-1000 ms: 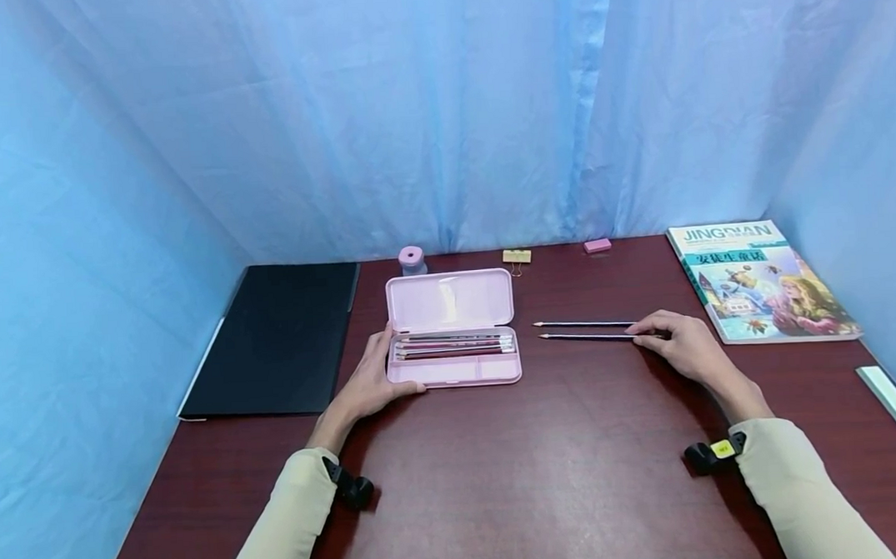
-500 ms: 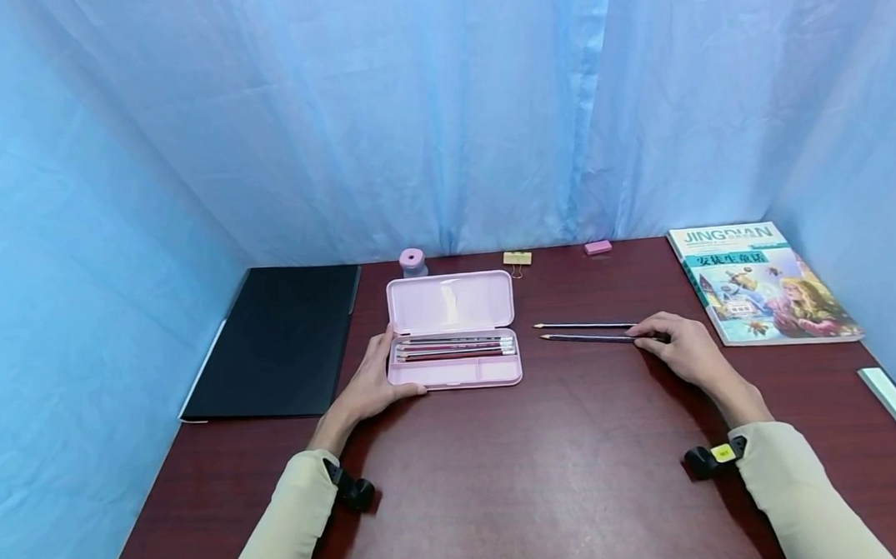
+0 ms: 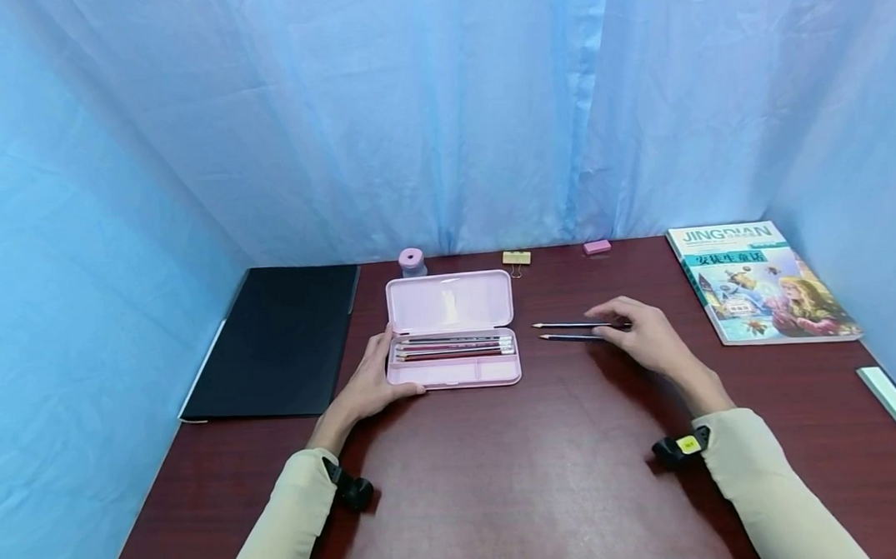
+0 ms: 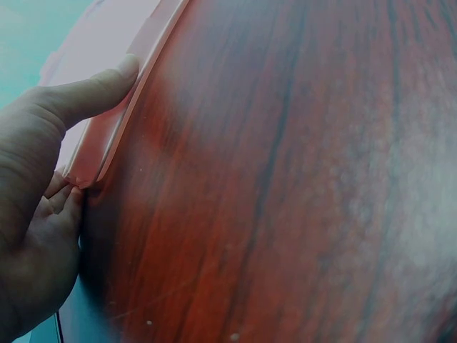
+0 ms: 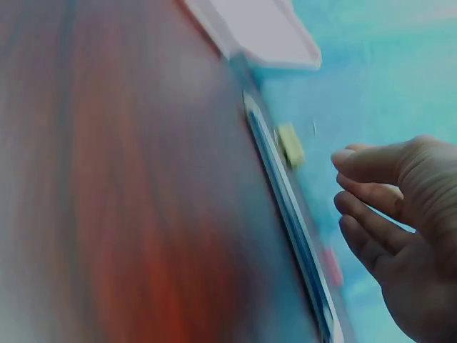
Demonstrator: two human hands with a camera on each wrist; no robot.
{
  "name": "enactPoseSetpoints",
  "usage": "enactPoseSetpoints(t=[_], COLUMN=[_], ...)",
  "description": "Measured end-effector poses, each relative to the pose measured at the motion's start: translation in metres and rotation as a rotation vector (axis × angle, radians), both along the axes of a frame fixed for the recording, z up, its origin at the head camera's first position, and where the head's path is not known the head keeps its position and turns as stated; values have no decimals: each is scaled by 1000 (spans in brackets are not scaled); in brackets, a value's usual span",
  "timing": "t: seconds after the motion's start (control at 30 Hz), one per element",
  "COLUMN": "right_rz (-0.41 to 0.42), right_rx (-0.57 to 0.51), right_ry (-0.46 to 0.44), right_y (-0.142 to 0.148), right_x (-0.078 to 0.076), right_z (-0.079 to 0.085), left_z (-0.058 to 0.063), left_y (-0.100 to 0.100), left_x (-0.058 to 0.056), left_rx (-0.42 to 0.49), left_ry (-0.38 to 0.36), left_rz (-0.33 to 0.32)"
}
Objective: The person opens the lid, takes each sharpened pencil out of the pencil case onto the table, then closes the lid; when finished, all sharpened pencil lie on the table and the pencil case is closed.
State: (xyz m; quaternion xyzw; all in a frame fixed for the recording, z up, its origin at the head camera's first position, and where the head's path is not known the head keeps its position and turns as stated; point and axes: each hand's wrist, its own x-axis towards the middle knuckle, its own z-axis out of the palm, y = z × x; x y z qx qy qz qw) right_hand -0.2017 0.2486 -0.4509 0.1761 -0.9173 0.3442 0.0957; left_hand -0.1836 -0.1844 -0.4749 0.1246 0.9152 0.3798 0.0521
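An opened pink pencil case lies on the table with several pencils in its rear compartment. My left hand holds the case at its left end, fingers along the side and thumb on the front edge; the left wrist view shows the thumb against the rim. To the right of the case, two dark pencils lie roughly side by side, tips toward it. My right hand hovers over their far ends, partly covering them. In the right wrist view, its loosely bent fingers are apart from the pencils.
A black folder lies at the left. Behind the case stand a pink-topped round container and a yellow binder clip. A pink eraser sits at the back, with a book and a pale strip at right.
My right hand has let go of the pencil ends and moved left and slightly up over the pencils. My left hand and the case have stayed in place.
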Motion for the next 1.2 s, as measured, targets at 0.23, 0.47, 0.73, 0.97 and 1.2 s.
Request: enactPoseSetpoints(t=[0.23, 0.47, 0.73, 0.97, 1.2], right_rz=[194, 334, 432, 411, 419], right_rx=[-88, -72, 68, 107, 146], right_ry=[4, -5, -30, -95, -71], right_y=[-66, -124, -151, -155, -155], right_x=[-13, -14, -14, -18, -18], right_z=[7, -4, -4, 2, 2], left_z=[0, -1, -1, -1, -2], left_y=[1, -1, 0, -2, 0], left_x=[-1, 0, -1, -2, -1], left_rx=[-8, 0, 7, 7, 3], left_ry=[0, -6, 6, 16, 18], left_rz=[3, 4, 1, -1, -9])
